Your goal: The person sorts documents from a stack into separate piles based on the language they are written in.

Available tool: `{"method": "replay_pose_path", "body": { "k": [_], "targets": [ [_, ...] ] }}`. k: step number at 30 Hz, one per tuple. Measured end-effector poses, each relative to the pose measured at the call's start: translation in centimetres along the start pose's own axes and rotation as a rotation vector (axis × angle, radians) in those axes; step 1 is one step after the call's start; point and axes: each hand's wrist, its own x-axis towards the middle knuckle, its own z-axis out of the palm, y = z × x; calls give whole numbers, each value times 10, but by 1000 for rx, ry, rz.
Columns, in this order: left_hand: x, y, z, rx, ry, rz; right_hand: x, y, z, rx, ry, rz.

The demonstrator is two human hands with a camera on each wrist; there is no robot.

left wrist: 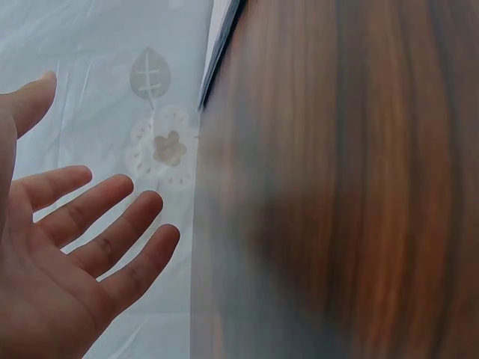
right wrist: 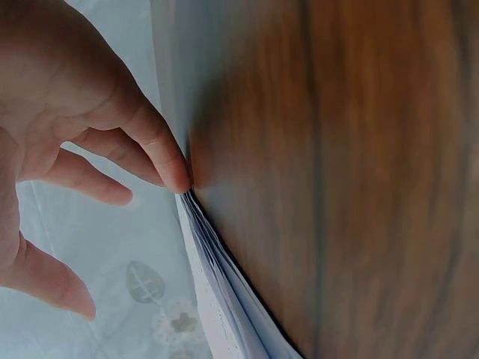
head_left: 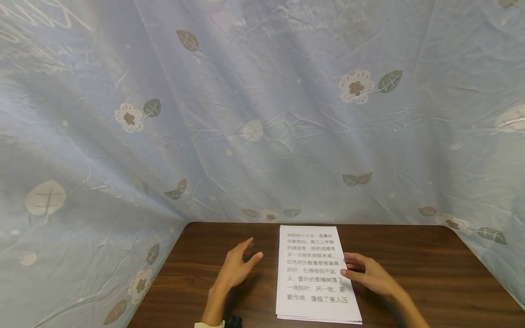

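Note:
A stack of white printed paper [head_left: 313, 273] lies on the dark wooden table, its top sheet covered in rows of Chinese characters. My right hand [head_left: 371, 275] is at the stack's right edge. In the right wrist view, fingertips [right wrist: 177, 179] of that hand touch the edge of the layered sheets [right wrist: 228, 292], while the thumb stands apart from them. To the left of the stack, my left hand [head_left: 235, 266] is held over the table with nothing in it. The left wrist view shows its fingers [left wrist: 127, 232] spread and the thumb raised.
The brown wood-grain table [head_left: 418, 259] extends on both sides of the paper. Behind and beside it hangs a pale blue curtain [head_left: 287, 114] printed with leaves and flowers. A dark band [head_left: 235, 321] shows at the left wrist, beside a light cuff.

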Motion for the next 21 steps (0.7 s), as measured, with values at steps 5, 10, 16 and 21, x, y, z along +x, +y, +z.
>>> {"method": "replay_pose_path", "body": {
  "k": [5,10,16,21],
  "targets": [
    [3,5,7,-34,-15,4,4,-2,5,4,-4,-16],
    [6,10,18,-34,-30,-3,7,-3,9,11,5,-18],
    [10,16,30,-27,-37,-7,8,-7,12,9,19,9],
    [13,19,39,-11,-26,-4,8,-7,13,8,43,19]
  ]
}}
